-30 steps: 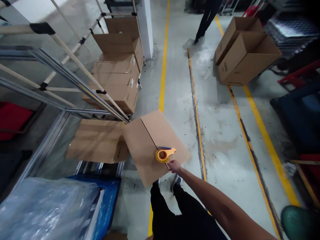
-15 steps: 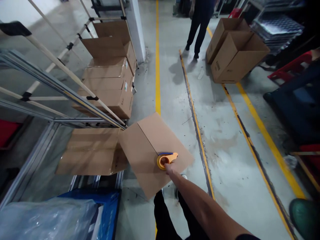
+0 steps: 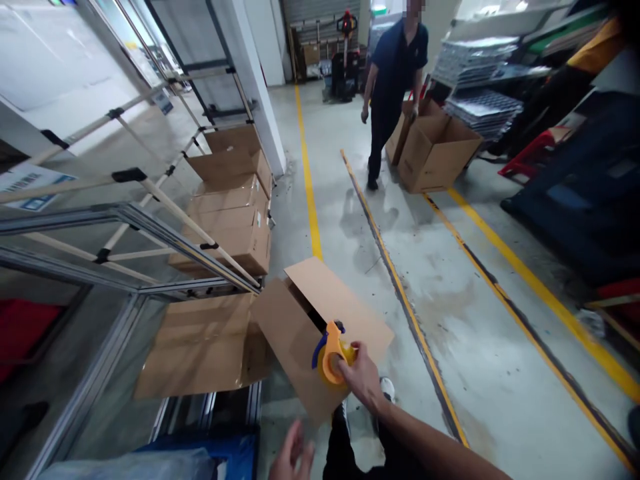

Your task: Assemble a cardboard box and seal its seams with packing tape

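Lower centre of frame: right hand [image 3: 361,379] clamped around an orange tape dispenser [image 3: 331,359] with a blue guard, its roll end set against the near end of a cardboard box [image 3: 320,327]. The box sits low in the centre of frame on the grey floor [image 3: 450,280], just in front of the person's shoes. Its two top flaps meet along a centre seam that gapes at the far end, one flap lifted a little.

Left hand [image 3: 293,457] at the bottom edge, fingers spread and loose, holding nothing, apart from the box.

Judgement on doing the taping well: press the flaps flat and butted with the free hand first, keep the dispenser square on the seam, and draw in one steady line so the tape lies without wrinkles.

Around: a stack of boxes [image 3: 230,213] beside a metal rack [image 3: 125,220], left of centre. Another person [image 3: 393,80], upper centre, stands by an open carton [image 3: 435,157]. Yellow floor lines [image 3: 309,200] run up the frame.
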The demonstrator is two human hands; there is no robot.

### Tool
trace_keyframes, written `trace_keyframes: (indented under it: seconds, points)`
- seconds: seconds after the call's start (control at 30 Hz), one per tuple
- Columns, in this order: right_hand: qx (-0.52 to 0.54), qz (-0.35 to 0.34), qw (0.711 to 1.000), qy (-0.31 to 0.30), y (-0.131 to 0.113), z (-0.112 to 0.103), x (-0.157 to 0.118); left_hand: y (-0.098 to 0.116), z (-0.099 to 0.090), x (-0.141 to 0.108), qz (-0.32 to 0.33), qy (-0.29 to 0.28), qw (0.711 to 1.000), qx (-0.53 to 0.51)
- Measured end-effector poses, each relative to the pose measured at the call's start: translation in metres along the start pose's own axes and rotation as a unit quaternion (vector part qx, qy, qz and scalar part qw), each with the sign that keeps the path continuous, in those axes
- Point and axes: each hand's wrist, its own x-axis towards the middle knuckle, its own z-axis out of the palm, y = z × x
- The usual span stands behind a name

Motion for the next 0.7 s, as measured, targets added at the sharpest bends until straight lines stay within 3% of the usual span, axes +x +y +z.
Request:
trace_keyframes:
  seconds: [0.13, 0.2, 0.27, 0.4, 0.53, 0.6, 0.7]
  points:
    - [-0.002, -0.101, 0.995, 0.009, -0.024, -0.02, -0.069, 0.039, 0.007, 0.006, 0.175, 0.065, 0.98, -0.072]
    - [0.002, -0.12, 0.993, -0.001, -0.03, -0.025, -0.093, 0.053, 0.02, -0.001, 0.191, 0.026, 0.975, -0.11]
    - [0.005, -0.14, 0.99, -0.018, -0.034, -0.032, -0.108, 0.06, 0.035, -0.008, 0.161, -0.031, 0.976, -0.142]
    - [-0.033, -0.214, 0.975, -0.054, -0.039, -0.065, -0.12, 0.061, 0.051, -0.012, 0.17, -0.074, 0.96, -0.209]
    - [-0.05, -0.327, 0.928, -0.173, -0.039, -0.119, -0.121, 0.067, 0.045, -0.017, 0.19, -0.1, 0.959, -0.186]
    - [-0.039, -0.352, 0.923, -0.149, -0.036, -0.137, -0.119, 0.072, 0.041, -0.022, 0.206, -0.118, 0.963, -0.124]
    - [-0.037, -0.368, 0.922, -0.118, -0.035, -0.146, -0.113, 0.075, 0.04, -0.029, 0.228, -0.107, 0.967, -0.027]
